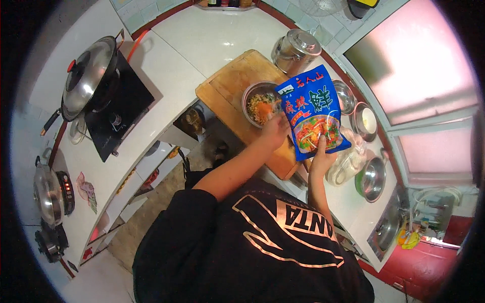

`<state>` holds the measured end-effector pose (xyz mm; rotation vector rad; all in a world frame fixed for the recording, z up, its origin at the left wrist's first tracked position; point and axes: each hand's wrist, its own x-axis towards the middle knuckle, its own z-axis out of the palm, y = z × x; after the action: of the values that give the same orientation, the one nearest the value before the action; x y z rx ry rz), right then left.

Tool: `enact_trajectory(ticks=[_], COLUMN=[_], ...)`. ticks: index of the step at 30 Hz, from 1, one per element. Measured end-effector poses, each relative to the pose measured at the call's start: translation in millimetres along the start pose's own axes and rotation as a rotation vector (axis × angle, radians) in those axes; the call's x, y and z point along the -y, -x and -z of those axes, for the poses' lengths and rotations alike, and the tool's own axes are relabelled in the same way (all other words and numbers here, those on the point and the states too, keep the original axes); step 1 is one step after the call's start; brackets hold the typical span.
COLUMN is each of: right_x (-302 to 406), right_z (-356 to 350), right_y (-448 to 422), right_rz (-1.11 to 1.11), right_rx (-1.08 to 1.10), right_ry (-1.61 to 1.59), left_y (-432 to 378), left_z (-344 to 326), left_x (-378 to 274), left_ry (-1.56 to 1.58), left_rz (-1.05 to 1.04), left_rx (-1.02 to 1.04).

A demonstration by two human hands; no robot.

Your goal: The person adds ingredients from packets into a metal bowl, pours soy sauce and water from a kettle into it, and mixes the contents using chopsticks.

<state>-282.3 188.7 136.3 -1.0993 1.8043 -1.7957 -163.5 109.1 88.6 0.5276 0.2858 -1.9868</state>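
Note:
My right hand (pixel 324 157) grips a blue printed seasoning pouch (pixel 310 110) by its lower edge, thumb on the front. The pouch bears writing and a picture of a dish. My left hand (pixel 276 128) is at the near rim of a metal bowl (pixel 246 89), its fingers partly hidden by the pouch. Something pale and blurred shows by those fingertips; I cannot tell what it is. Inside the bowl is a chopped yellowish and green mixture (pixel 252 101) with a heap of orange-red powder (pixel 264 110) on top. The bowl stands on a wooden cutting board (pixel 227 83).
A lidded glass jar (pixel 297 49) stands behind the board. Rightward are metal bowls (pixel 373 178), a clear plastic bag (pixel 348 163) and a sink (pixel 386 231). At left, a lidded wok (pixel 89 83) sits on a black cooktop (pixel 117 117), handle projecting; beyond are another lidded pan (pixel 47 197) and a cloth (pixel 87 191).

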Motion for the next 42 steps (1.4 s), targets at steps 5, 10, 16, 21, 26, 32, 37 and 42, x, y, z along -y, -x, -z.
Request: enact_trajectory(ticks=[5,10,16,21,26,32,37,42], right_x=[0,-4,-19,-33,-67,-41,-2,24], right_z=[3,2,3,4,6,-63,-116,-168], right_y=[-5,-2,-8,-9,-11,-37,-60,-83], right_rz=[0.003,-0.021,-0.118,-0.536,-0.803,-0.754,-0.66,-0.563], right_rx=[0.018,-0.038,-0.036,-0.012,0.32,0.348,0.382,0.427], right_ry=[0.02,-0.033,-0.07,-0.553,-1.129,-1.178,-1.213,-0.994], left_y=[-2,-15,-4,-13,48,52,52,31], left_z=[-2,15,-7,8,-62,-73,-104,-103], left_x=[2,2,2,0,-9,-47,-84,-126], left_ry=[-0.085,-0.127,-0.217,-0.38,-1.068,-1.419,-1.562,-1.427], left_rz=[0.015,-0.005,0.015,0.075,-0.184,-0.49,-0.524,-0.622], left_rx=[0.003,0.021,-0.027,0.156,0.421,0.495,0.381,0.11])
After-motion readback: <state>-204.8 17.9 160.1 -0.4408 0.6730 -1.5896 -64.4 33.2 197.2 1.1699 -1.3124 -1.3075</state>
